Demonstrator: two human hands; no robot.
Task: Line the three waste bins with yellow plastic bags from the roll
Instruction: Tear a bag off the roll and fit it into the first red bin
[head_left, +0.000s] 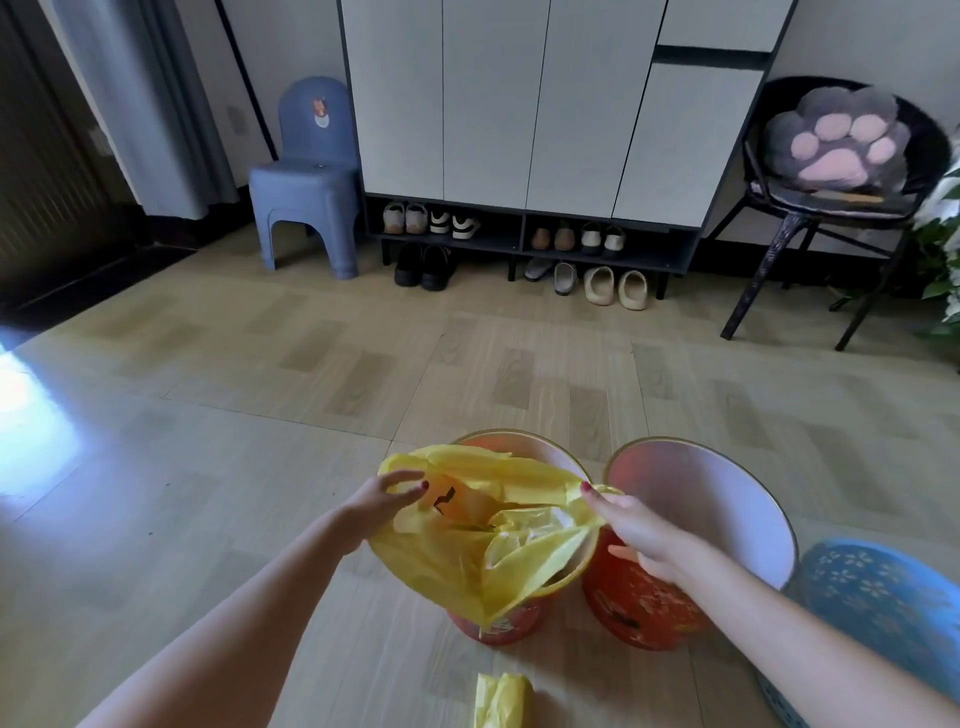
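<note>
Head view. A yellow plastic bag (467, 551) is spread over the mouth of a red waste bin (498, 623) standing on the wood-pattern floor (260, 415); its near side drapes down the outside of the bin, while the far rim remains partly uncovered. The left hand (376, 506) grips the bag's left edge, fingers curled round the film. The right hand (631, 525) pinches the bag's right edge between thumb and fingers at the bin's rim. Just beside this bin, to the right, a second red waste bin (727, 499) with a pale interior stands tilted and unlined. A blue patterned waste bin (883, 597) stands at the right edge, near the right forearm. The roll of yellow bags (503, 699) lies on the floor in front of the first bin. Background: a blue plastic chair (309, 176), a shoe cabinet (545, 104) with shoes beneath, and a black chair holding a paw-shaped cushion (834, 140).
</note>
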